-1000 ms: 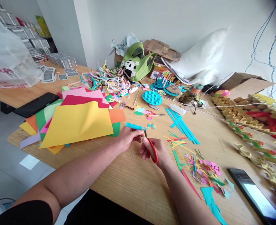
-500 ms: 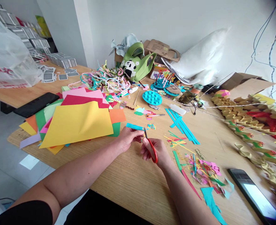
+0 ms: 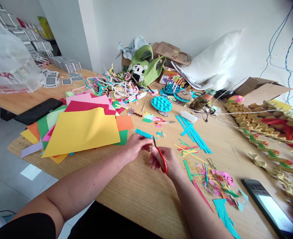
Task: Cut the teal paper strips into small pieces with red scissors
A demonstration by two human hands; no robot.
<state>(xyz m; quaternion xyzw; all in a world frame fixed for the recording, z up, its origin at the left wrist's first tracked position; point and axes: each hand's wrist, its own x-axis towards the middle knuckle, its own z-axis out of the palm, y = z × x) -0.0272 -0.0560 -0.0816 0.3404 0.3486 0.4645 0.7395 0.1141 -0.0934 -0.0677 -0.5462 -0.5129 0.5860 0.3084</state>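
My left hand (image 3: 137,146) is closed, pinching a blue paper strip (image 3: 143,133) that sticks out past the fingers. My right hand (image 3: 165,162) grips a pair of scissors (image 3: 163,159) with red handles, its fingers wrapped in and around the loops. The scissor blades point away from me and meet the strip's right end, close to the left fingertips. Just beyond the blades lies a small heap of coloured paper snippets (image 3: 160,134). To the right are longer blue strips (image 3: 193,132) and thin coloured strips (image 3: 187,149).
Stacked coloured paper (image 3: 84,132) lies left of my hands, beside a black phone (image 3: 39,110). Paper scraps (image 3: 218,182) and another phone (image 3: 268,205) lie at right. Further back are a round blue paper piece (image 3: 161,104), a glue bottle (image 3: 188,116) and a green panda bag (image 3: 144,68).
The blue strip has tilted slightly, its far left end shifting a little right. Both hands and the scissors stay almost in place.
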